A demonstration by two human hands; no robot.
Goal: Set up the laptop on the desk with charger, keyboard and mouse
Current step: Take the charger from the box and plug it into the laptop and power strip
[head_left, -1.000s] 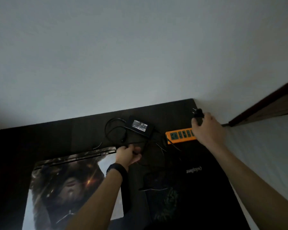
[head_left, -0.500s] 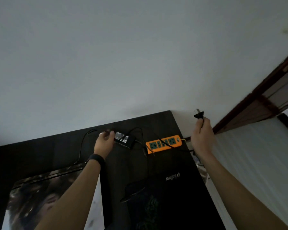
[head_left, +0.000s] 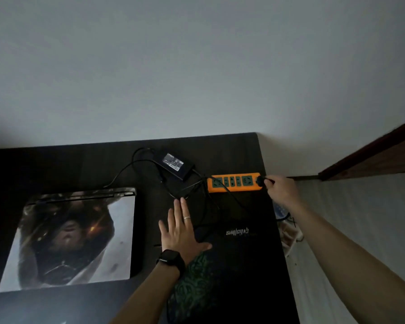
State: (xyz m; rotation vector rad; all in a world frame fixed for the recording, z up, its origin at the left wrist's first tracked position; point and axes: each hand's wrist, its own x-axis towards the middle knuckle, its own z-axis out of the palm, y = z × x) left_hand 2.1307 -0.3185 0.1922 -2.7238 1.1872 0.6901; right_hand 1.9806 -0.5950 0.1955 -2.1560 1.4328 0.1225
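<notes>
Two hands out: right hand (head_left: 282, 191) pinches the plug (head_left: 260, 181) at the strip's (head_left: 234, 189) right-end socket; left hand (head_left: 181, 232) lies flat on the desk (head_left: 56, 164), fingers straight, holding nothing. Brick (head_left: 173, 162) sits just behind the strip, laptop (head_left: 75, 239) closed at left. I would press the plug in square, bracing the strip so it cannot slide.

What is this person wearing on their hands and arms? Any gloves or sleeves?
No gloves, and no sleeves in view. The left hand has a thin silvery ring on one finger, and a dark rectangular smartwatch on a dark band sits at that wrist. The right hand shows no ring or watch from this angle.
</notes>
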